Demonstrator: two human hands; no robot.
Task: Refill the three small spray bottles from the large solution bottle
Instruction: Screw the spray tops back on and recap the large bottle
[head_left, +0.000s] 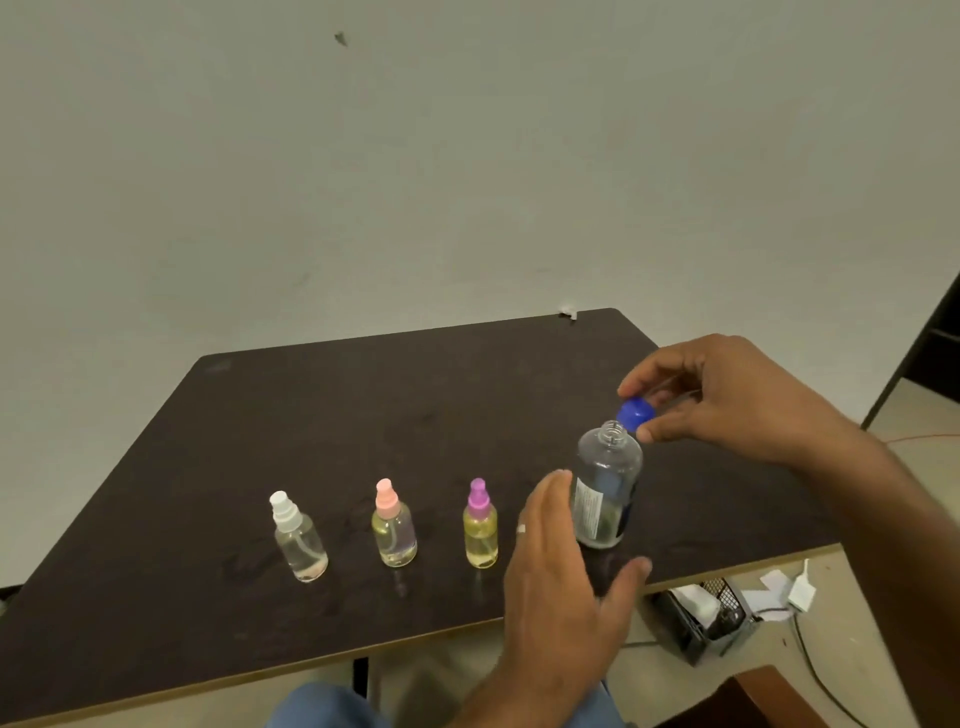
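Your right hand (737, 400) pinches the blue cap (634, 413) just off the large solution bottle (605, 493), while your left hand (561, 540) lies open beside it. Set the cap down, steady the bottle on the bench (363, 395), then uncap the spray bottles (392, 525) at its left.

Clear glossy plastic large bottle (607, 488), blue plastic cap (632, 413), matt dark wood-grain table (363, 415).

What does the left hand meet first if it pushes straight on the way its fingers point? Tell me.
Probably the large solution bottle: the left hand is open beside it, fingers aimed up its near side. Depth is unclear, so it could slip just past.
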